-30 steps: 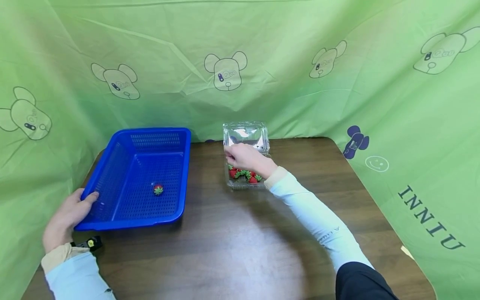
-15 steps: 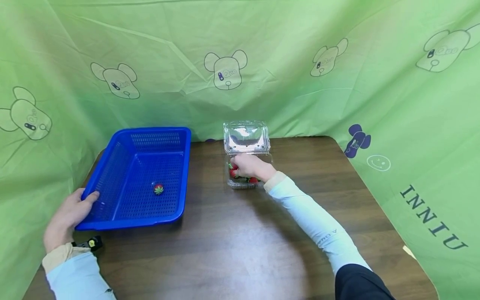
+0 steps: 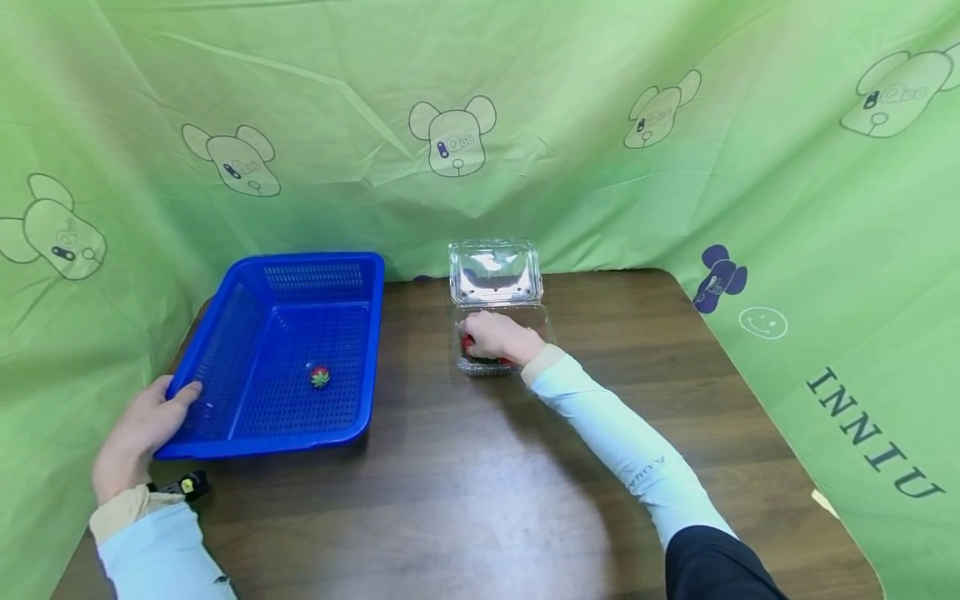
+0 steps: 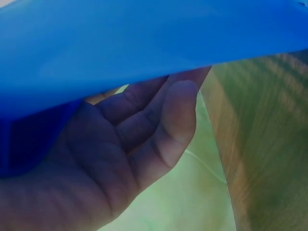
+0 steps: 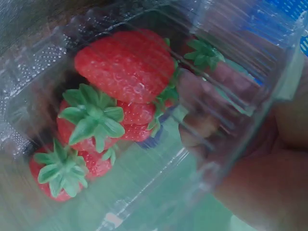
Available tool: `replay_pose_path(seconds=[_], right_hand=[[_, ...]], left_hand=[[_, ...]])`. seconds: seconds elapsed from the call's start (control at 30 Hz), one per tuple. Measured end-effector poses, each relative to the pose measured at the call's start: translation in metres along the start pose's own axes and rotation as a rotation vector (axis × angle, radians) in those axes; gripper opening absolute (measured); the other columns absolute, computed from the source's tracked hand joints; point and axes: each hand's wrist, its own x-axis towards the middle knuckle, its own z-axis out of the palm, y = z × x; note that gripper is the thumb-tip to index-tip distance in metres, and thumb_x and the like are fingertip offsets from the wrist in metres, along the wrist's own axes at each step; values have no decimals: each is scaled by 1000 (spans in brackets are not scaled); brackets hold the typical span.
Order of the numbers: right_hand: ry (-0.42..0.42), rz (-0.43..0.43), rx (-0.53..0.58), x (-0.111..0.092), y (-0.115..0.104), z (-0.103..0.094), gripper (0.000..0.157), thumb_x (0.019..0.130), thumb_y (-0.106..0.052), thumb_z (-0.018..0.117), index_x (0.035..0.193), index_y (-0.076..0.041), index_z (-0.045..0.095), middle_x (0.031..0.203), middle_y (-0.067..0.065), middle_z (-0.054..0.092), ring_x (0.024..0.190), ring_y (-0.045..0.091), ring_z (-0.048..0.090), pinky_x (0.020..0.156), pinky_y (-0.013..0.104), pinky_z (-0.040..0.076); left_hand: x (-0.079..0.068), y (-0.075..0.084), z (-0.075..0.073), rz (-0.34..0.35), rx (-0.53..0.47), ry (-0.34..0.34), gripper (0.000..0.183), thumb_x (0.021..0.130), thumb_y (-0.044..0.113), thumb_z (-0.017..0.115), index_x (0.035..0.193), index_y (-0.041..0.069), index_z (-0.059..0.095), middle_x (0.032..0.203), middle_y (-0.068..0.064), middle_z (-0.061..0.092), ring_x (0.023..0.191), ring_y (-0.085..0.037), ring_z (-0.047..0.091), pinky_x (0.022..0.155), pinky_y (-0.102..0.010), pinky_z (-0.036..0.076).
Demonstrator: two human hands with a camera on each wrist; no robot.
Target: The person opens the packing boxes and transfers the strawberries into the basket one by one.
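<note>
In the head view, my left hand grips the near left corner of a blue plastic basket, thumb over the rim and fingers beneath. The left wrist view shows those curled fingers under the basket's blue wall. One strawberry lies on the basket floor. My right hand is inside an open clear plastic clamshell box, fingers curled at a strawberry. Through the box wall, the right wrist view shows its leafy top against the fingers, beside several other strawberries.
The clamshell's lid stands raised at the back. Both containers are on a brown wooden table, and a green printed curtain hangs close behind it. A black strap is on the left wrist.
My right hand has come down from above the box to in among the strawberries, its fingers closing at one on the left side. The left hand keeps its grip on the basket.
</note>
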Motion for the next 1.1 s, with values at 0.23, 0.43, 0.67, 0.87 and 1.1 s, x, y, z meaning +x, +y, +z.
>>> replay_pose_path(seconds=[0.23,0.43,0.67,0.87,1.1], right_hand=[[22,16,-25,1,0,2,13,86,-15,67,79,-16,57,96,6,63,90,25,62,76,46,53],[29,-5,7,-1,3,0,7,84,-13,67,82,-13,60,92,6,64,85,24,61,75,43,53],[82,2,44,-8,7,-9,5,82,-16,64,80,-12,60,75,1,60,69,17,55,66,36,51],[179,-20,63,-12,1,-27,10,87,-19,64,89,-10,66,79,4,66,68,17,58,65,36,53],[330,-16,39,-10,-17,-48,18,94,-27,61,98,-9,64,89,4,65,73,18,59,60,33,51]], left_hand=[[2,2,-2,-1,15,-8,71,105,44,24,140,-18,24,112,-32,55,84,-22,59,66,-29,47],[1,3,-2,8,23,8,68,105,43,25,137,-17,28,104,-26,58,79,-18,58,64,-28,46],[-1,0,0,5,-5,2,70,105,43,25,139,-18,26,109,-30,57,80,-18,60,65,-28,47],[0,0,0,14,3,13,68,105,42,26,138,-18,27,106,-27,58,78,-16,59,64,-27,47],[0,0,0,13,7,8,66,105,40,25,136,-18,28,101,-24,60,75,-15,59,63,-29,47]])
